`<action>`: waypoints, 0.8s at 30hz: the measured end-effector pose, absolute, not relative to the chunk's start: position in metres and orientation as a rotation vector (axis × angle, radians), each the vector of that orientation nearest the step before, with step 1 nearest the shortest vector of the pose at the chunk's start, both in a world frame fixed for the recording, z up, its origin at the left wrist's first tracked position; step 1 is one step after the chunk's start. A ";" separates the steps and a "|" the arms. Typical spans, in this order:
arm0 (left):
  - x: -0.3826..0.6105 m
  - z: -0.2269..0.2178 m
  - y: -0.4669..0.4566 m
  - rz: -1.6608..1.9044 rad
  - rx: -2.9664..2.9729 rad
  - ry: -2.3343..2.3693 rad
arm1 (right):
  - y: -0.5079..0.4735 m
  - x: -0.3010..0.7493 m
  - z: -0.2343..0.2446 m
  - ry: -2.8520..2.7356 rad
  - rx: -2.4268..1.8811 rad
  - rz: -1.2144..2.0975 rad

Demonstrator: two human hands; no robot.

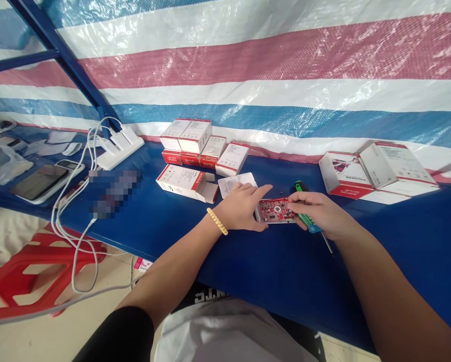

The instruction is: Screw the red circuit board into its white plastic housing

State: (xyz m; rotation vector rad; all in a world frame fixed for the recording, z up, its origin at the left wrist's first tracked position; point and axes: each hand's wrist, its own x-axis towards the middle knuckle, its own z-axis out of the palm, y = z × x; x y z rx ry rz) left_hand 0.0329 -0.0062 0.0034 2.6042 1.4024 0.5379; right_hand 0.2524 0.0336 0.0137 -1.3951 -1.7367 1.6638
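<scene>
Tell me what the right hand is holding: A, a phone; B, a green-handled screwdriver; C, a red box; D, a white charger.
B: the right hand grips a green-handled screwdriver, its tip pointing toward the person, beside the red circuit board that the left hand steadies on the blue table.

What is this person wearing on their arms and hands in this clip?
Both hands are bare, without gloves. The left hand has a bracelet of pale yellow beads at the wrist, and a black sleeve covers the upper part of that arm. The right hand and forearm show no sleeve, watch or ring.
</scene>
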 end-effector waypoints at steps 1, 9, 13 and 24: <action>0.033 0.002 -0.005 0.573 2.611 1.401 | 0.033 0.252 0.013 -1.731 -1.393 1.651; 0.039 -0.006 -0.004 0.845 2.675 1.337 | 0.031 0.246 0.013 -1.865 -1.576 1.164; 0.043 -0.008 -0.004 0.856 2.716 1.307 | 0.030 0.246 0.014 -1.940 -1.682 0.999; 0.041 -0.008 -0.003 0.797 2.708 1.337 | 0.032 0.245 0.012 -1.786 -1.625 1.222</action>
